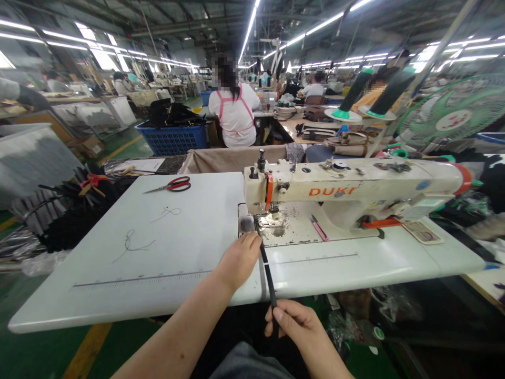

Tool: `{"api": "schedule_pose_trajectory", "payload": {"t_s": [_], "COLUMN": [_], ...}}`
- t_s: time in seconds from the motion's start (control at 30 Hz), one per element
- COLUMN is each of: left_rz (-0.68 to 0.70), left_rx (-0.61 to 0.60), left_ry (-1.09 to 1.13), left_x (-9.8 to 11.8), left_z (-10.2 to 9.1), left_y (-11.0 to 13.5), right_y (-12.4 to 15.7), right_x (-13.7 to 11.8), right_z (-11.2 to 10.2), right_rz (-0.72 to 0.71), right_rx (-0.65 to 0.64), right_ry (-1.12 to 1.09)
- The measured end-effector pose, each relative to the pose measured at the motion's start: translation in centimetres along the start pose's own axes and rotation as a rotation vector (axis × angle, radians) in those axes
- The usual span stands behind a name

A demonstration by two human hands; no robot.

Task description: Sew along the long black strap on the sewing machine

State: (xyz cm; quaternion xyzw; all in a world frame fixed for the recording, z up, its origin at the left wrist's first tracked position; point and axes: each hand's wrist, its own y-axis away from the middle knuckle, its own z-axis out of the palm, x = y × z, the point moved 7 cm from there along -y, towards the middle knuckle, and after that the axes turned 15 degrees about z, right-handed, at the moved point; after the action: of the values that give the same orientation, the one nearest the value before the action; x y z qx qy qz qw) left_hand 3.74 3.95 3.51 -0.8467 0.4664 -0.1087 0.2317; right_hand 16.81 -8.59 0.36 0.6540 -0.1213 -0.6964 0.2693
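Pale desk (169,226) of a sewing hall, bearing a sewing machine (366,184). The black strip (270,281) points away from the wearer toward the needle plate (271,222), its long axis crossing the desk's front edge; the left hand (242,255), nearer the plate, touches it, grip hidden, while the right hand (294,320) pinches its near part just off the edge.

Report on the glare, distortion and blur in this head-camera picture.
Head view throughout: the ceiling lights glare white; the fan looks stretched and soft near the right edge; the sewing machine, left hand and right hand look clearer.
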Motion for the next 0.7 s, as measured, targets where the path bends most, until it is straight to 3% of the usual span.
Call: {"api": "schedule_pose_trajectory", "payload": {"t_s": [0.23,0.7], "left_rz": [0.017,-0.037], "left_rx": [-0.035,0.027], "left_ry": [-0.01,0.049], "left_x": [0.03,-0.25], "left_z": [0.39,0.09], "left_y": [0.13,-0.1], "right_y": [0.28,0.4], "right_x": [0.22,-0.09], "right_z": [0.04,-0.23], "right_rz": [0.015,0.007], "right_rx": [-0.021,0.003], "right_ry": [-0.005,0.005]}}
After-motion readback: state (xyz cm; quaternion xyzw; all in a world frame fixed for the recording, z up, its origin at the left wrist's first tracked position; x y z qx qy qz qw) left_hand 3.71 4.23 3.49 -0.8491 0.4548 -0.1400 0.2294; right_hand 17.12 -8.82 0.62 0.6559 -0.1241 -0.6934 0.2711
